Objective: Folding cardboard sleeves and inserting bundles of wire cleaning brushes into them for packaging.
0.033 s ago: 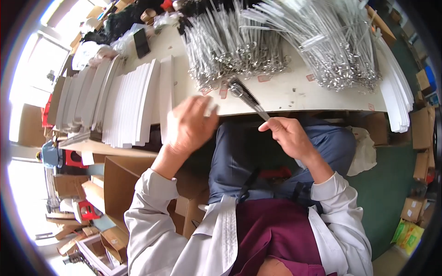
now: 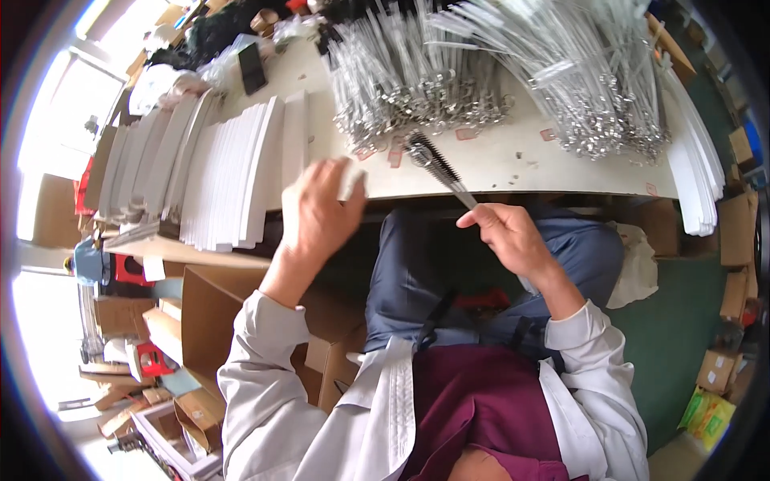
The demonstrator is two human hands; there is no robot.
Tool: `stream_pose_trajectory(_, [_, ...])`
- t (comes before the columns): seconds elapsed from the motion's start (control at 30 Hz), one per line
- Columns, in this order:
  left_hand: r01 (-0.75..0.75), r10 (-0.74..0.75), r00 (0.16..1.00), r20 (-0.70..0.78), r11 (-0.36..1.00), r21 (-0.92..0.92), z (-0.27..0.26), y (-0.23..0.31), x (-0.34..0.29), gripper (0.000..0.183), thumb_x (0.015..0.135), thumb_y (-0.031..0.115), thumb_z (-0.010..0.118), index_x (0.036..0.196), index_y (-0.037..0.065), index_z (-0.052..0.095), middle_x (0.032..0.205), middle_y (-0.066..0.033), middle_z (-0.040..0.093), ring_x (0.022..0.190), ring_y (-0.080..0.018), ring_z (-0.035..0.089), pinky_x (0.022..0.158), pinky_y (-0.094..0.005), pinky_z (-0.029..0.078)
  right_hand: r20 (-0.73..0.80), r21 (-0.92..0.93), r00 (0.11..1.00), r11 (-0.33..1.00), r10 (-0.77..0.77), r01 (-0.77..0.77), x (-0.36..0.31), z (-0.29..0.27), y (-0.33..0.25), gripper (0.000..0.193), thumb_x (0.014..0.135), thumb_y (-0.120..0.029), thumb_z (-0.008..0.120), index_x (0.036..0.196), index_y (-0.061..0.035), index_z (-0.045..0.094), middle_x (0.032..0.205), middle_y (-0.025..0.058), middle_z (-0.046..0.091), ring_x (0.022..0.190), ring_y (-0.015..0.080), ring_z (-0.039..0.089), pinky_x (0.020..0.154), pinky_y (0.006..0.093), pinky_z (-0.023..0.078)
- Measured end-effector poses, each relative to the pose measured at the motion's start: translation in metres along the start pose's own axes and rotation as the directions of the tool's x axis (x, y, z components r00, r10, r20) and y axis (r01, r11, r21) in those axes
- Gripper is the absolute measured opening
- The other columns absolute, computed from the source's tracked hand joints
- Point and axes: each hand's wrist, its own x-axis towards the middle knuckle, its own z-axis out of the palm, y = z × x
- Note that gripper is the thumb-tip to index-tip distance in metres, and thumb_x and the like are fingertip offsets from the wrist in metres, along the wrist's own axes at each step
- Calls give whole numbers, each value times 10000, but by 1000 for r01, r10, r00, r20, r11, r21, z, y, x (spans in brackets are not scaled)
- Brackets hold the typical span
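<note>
My right hand (image 2: 509, 235) pinches the thin silvery end of a slim brush-like tool (image 2: 437, 168) with dark bristles along its side and a shiny rounded far end. The tool slants up and left over the table's front edge. Off to its left, my left hand (image 2: 321, 207) is raised by the table edge, somewhat blurred. Its thumb stands apart from the fingers, and I see nothing held in it. Beyond the tool lies a heap of long thin clear-wrapped pieces (image 2: 417, 100) with metal ringed ends. A second such heap (image 2: 601, 104) is farther right.
Rows of white card strips (image 2: 233, 176) stand at the table's left, and more white strips (image 2: 694, 160) hang over its right edge. A dark phone (image 2: 251, 70) lies behind on the white table (image 2: 481, 164). An open cardboard box (image 2: 212, 313) is by my left arm.
My left hand has moved a little left, away from the tool. My right hand keeps its hold on the tool, and the view has shifted slightly.
</note>
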Motion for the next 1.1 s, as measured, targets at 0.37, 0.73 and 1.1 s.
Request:
stream_pose_trajectory(0.37, [461,-608,717,340,781,422,-4,-91,-30,612,767,456,805,977,-106,687,944,-295,714,900,-416,719,804,-471,571,63,51,994,994,90,-93,3,10,15,482,1077,-417,526,977,8,731,632,-66,416,584,33,362,516,240,313])
stream_pose_trajectory(0.73, [897,-597,310,740,-73,-435,-11,-98,-51,294,841,180,651,1007,-61,682,793,-143,688,685,-242,704,595,-371,596,131,-9,987,995,96,-95,-9,24,17,488,1077,-407,525,940,14,731,610,-58,421,579,41,375,523,259,335])
stream_pose_trajectory(1.1, [363,-598,663,450,-269,-892,7,-32,-23,339,973,219,636,1201,-24,572,923,-137,618,807,-227,628,781,-387,538,317,38,939,987,134,-154,-22,44,-14,480,1072,-401,542,909,4,741,604,-42,450,591,63,399,551,273,368])
